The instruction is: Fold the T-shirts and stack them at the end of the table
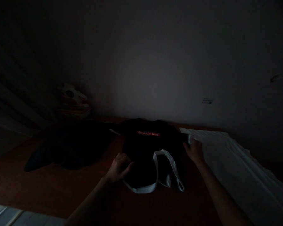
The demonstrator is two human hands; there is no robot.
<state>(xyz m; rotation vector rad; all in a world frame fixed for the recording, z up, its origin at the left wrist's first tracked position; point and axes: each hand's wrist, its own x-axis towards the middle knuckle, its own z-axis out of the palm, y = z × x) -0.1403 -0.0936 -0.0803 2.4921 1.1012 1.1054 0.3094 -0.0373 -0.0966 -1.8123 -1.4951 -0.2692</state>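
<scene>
Black shirt lay spread out on the brown counter, in front of the person and between the two hands. Its neck end was near the wall, and its bottom end was near the person. On its chest was a small red patch with the words "Remain free" in white letters. A white edge ran along the bottom of the shirt. On the right part it bent up into a tall loop and came down again, so the cloth there was not flat.

The left hand was at the left side of the shirt, low down. Its fingers were bent and its thumb stuck out over the cloth, partly open. It was too dark to tell if it had hold of any cloth. The right hand was at the white end of the right sleeve, with its fingers curled and its thumb close to the cloth. Whether it pinched the sleeve, one could not tell.

A heap of dark cloth lay to the left, by the other sleeve. A big white cloth lay to the right. Far back on the left, a white toy sat near the wall.
</scene>
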